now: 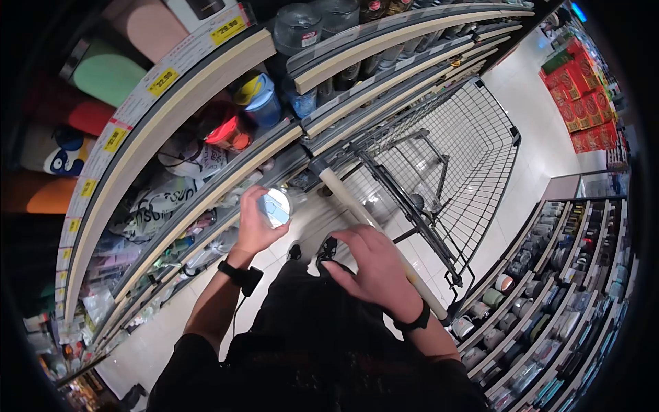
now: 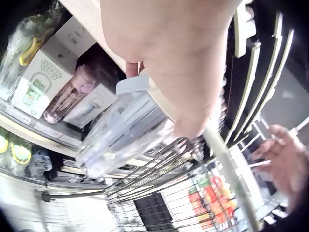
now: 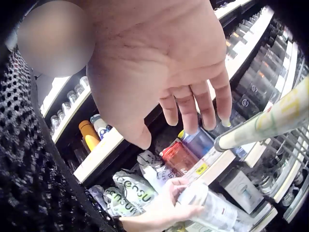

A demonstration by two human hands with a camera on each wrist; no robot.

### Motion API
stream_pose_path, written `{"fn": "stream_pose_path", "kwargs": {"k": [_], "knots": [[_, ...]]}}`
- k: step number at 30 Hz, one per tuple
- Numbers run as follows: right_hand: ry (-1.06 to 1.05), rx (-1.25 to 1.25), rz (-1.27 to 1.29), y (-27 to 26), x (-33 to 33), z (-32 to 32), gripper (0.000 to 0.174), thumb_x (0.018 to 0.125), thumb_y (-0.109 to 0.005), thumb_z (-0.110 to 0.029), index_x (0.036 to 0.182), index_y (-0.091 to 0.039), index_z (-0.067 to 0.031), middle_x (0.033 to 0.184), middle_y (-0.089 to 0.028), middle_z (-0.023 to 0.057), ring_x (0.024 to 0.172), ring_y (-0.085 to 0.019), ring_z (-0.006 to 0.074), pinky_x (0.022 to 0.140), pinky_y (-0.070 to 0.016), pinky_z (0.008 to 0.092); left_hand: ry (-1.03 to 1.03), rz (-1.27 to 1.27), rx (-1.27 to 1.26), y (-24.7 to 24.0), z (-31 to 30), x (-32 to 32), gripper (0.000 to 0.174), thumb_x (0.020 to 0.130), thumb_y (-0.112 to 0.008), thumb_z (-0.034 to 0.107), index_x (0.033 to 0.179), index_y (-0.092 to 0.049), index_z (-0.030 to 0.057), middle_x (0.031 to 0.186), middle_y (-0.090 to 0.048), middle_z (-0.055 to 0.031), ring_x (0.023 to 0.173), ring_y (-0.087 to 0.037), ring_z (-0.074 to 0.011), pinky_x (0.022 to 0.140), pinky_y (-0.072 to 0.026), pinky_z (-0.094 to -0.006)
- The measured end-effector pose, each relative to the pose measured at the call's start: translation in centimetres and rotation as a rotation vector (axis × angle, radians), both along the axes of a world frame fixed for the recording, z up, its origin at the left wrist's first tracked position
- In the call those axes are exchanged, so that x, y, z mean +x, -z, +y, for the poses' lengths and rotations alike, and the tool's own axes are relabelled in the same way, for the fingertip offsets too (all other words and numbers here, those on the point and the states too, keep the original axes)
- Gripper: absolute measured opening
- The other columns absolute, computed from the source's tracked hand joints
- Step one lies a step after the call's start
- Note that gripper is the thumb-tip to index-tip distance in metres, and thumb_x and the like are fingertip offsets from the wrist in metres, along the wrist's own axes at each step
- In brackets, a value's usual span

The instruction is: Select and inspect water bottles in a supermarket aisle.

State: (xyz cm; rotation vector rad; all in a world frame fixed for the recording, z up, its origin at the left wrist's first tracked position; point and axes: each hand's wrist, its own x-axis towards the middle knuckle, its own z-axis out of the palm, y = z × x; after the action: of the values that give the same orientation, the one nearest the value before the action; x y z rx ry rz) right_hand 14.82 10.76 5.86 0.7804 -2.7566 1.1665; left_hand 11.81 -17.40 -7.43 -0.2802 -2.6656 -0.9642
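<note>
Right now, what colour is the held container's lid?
The lid looks white; left wrist view shows it best.

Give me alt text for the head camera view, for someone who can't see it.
A person's left hand grips a round, pale-topped container beside stocked store shelves. The right hand, holding nothing, is near the handle of a shopping cart.

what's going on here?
A person stands in a store aisle beside stocked shelves, a shopping cart in front. Their left hand grips a clear container with a pale lid, off the shelf. The right hand holds nothing, its fingers apart from the container, near the cart's handle.
</note>
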Motion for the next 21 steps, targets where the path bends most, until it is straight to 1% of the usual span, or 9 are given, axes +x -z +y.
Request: {"fn": "stream_pose_path", "kwargs": {"k": [3,4,6,8,10,11,15,18,21], "knots": [[-0.136,-0.054,-0.086,0.8,-1.4,-1.7,0.067,0.079,-0.079,-0.034,0.132,-0.051,-0.0037,0.118,-0.060,0.0179,0.107,-0.060,0.0368,0.091,-0.0489,0.0425,0.057,-0.196,0.411,-5.1,0.0,1.2,0.087,0.057,-0.091,0.017,0.129,-0.042,0.0059,0.128,-0.049,-0.0141,0.120,-0.051,-0.0266,0.105,-0.0396,-0.0392],[-0.177,-0.110,-0.102,1.0,-2.1,-2.4,0.079,0.077,-0.081,-0.038,0.140,-0.046,-0.0034,0.124,-0.058,0.0200,0.111,-0.059,0.0394,0.094,-0.0483,0.0436,0.044,-0.184,0.400,-6.7,-0.2,1.2,0.087,0.057,-0.091,0.017,0.129,-0.042,0.0059,0.128,-0.049,-0.0141,0.120,-0.051,-0.0266,0.105,-0.0396,-0.0392],[-0.222,-0.138,-0.123,0.6,-2.7,-3.0,0.089,0.075,-0.083,-0.040,0.144,-0.040,-0.0030,0.128,-0.056,0.0223,0.114,-0.058,0.0407,0.098,-0.0471,0.0443,0.225,-0.284,0.682,-9.3,0.0,1.9,0.092,0.057,-0.092,0.018,0.132,-0.040,0.0069,0.130,-0.049,-0.0133,0.121,-0.051,-0.0250,0.106,-0.0393,-0.0391],[-0.267,-0.167,-0.137,0.0,-2.8,-3.5,0.099,0.072,-0.085,-0.042,0.148,-0.034,-0.0026,0.133,-0.054,0.0245,0.118,-0.057,0.0419,0.101,-0.0458,0.0449,0.288,-0.276,0.708,-12.0,0.3,2.2,0.098,0.058,-0.093,0.018,0.138,-0.037,0.0061,0.131,-0.050,-0.0117,0.123,-0.051,-0.0245,0.108,-0.0380,-0.0380],[-0.319,-0.364,-0.389,0.0,-3.7,-5.3,0.109,0.069,-0.088,-0.042,0.151,-0.029,-0.0011,0.136,-0.051,0.0268,0.123,-0.056,0.0406,0.104,-0.0443,0.0443,0.410,-0.226,0.803,-14.1,-0.4,1.1,0.103,0.057,-0.094,0.018,0.140,-0.035,0.0062,0.130,-0.051,-0.0120,0.123,-0.051,-0.0245,0.107,-0.0386,-0.0381],[-0.308,-0.395,-0.539,-0.6,-2.7,-3.7,0.112,0.069,-0.089,-0.038,0.152,-0.024,0.0008,0.137,-0.051,0.0276,0.125,-0.056,0.0380,0.106,-0.0428,0.0431,0.434,-0.225,0.896,-13.9,1.4,1.9,0.111,0.055,-0.096,0.019,0.144,-0.031,0.0062,0.134,-0.051,-0.0129,0.127,-0.050,-0.0240,0.109,-0.0380,-0.0378],[-0.323,-0.582,-0.414,-0.8,-2.9,-4.8,0.114,0.071,-0.088,-0.029,0.153,-0.015,0.0037,0.140,-0.047,0.0248,0.131,-0.051,0.0329,0.109,-0.0400,0.0417,0.285,-0.305,1.170,-15.6,3.3,2.2,0.122,0.054,-0.099,0.017,0.152,-0.025,0.0055,0.144,-0.049,-0.0126,0.134,-0.048,-0.0215,0.112,-0.0364,-0.0374],[-0.340,-0.690,-0.446,-0.1,-3.0,-4.5,0.115,0.072,-0.086,-0.027,0.153,-0.011,0.0062,0.144,-0.041,0.0244,0.135,-0.045,0.0310,0.111,-0.0376,0.0418,0.268,-0.245,1.180,-14.2,4.9,2.6,0.124,0.053,-0.099,0.017,0.152,-0.026,0.0053,0.142,-0.051,-0.0112,0.131,-0.051,-0.0213,0.110,-0.0392,-0.0373],[-0.344,-0.764,-0.431,-0.6,-2.9,-4.5,0.114,0.074,-0.085,-0.027,0.152,-0.009,0.0080,0.145,-0.039,0.0243,0.137,-0.042,0.0292,0.112,-0.0360,0.0416,0.226,-0.341,1.241,-14.3,5.1,3.2,0.112,0.057,-0.098,0.016,0.148,-0.034,0.0033,0.138,-0.056,-0.0087,0.126,-0.055,-0.0203,0.109,-0.0418,-0.0370]]}}
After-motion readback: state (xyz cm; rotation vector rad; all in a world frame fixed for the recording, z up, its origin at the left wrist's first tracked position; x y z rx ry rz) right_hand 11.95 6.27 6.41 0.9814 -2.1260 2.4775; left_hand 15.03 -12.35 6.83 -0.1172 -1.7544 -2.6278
